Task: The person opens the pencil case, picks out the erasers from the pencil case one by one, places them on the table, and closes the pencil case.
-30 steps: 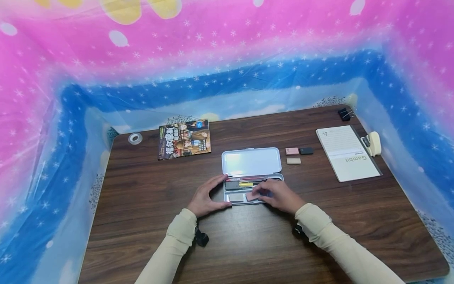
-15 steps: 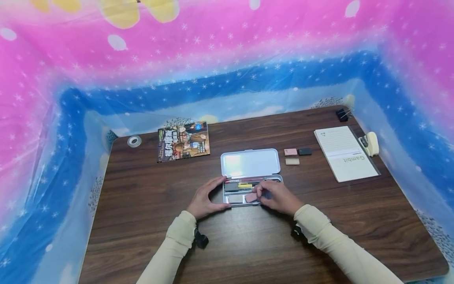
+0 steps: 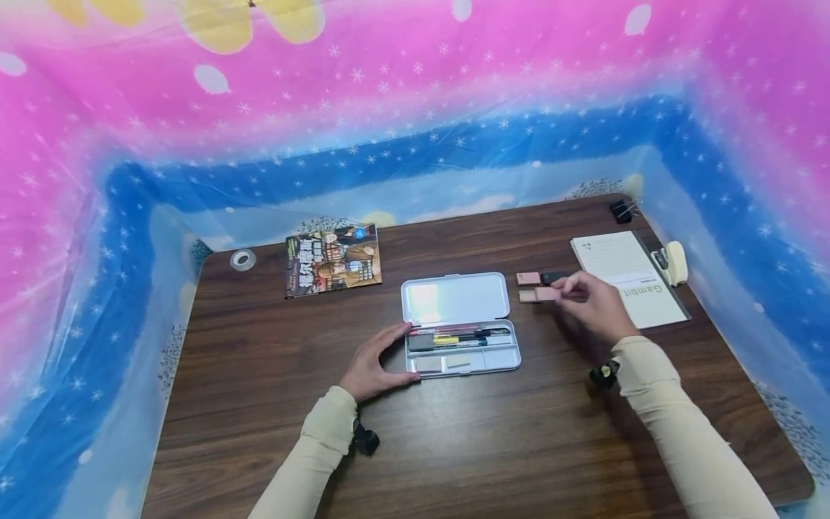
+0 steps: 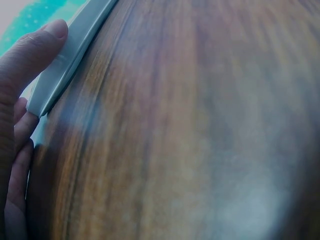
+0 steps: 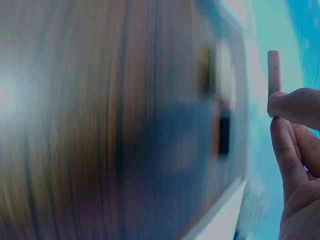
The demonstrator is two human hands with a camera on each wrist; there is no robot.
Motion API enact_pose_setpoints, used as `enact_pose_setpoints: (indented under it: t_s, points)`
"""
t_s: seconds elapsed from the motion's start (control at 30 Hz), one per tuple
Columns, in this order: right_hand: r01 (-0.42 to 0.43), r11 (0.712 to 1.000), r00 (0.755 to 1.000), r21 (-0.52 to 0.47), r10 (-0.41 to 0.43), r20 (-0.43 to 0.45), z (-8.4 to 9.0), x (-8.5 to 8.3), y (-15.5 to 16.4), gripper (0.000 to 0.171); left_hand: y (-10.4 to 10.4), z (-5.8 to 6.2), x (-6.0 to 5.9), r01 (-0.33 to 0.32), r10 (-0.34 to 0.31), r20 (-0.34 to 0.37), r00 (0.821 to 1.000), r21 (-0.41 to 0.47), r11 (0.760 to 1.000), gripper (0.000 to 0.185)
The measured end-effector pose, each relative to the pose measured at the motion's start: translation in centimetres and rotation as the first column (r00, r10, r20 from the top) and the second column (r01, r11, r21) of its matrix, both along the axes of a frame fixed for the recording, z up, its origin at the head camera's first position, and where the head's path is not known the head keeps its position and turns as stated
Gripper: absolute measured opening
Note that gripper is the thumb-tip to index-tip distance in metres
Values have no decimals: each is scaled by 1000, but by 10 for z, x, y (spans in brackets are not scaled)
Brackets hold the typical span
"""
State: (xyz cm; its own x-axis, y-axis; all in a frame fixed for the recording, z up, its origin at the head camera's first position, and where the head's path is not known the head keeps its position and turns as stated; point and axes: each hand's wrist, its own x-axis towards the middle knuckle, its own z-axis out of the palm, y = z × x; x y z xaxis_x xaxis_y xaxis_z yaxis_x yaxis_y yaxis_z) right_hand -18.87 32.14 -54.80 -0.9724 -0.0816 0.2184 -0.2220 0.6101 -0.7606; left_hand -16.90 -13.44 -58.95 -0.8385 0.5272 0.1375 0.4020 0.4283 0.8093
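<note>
An open white metal pencil case [image 3: 503,358] lies at mid-table with its lid tipped back. My left hand [image 3: 372,367] grips its left end, thumb at the front edge and fingers around the back corner. Inside are several pens [image 3: 463,336], a grey block [image 3: 423,342] and two pale pieces in the front compartments. Right of the case, my right hand [image 3: 599,306] pinches a thin pink eraser [image 3: 547,294] between thumb and fingertips. In the head view it overlaps a beige eraser [image 3: 526,296] on the table. Just behind lie another pink eraser [image 3: 528,278] and a black eraser [image 3: 553,277].
A notepad [image 3: 648,310] lies beyond my right hand, with a cream stapler [image 3: 676,263] and a black binder clip [image 3: 620,211] near the right edge. At the back left are a comic book [image 3: 333,261] and a tape roll [image 3: 243,260]. Patterned cloth surrounds the table.
My right hand has lifted the pink eraser from the front compartment and carried it right and back, over beside the loose erasers. The left hand stays on the case.
</note>
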Motion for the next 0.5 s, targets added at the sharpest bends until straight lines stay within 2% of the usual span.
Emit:
enact_pose_setpoints:
  t_s: [0.13,0.33,0.5]
  points:
    - [76,996,994,36,-79,81,-11,-8,29,21,0,0,0,6,-6,1,1000,-14,1000,92]
    - [67,997,987,35,-72,142,-25,-14,36,13,-1,0,1,7,-8,-10,1000,-9,1000,91]
    - [89,996,980,27,-93,176,-29,-16,35,17,0,0,0,4,-4,-16,1000,-14,1000,91]
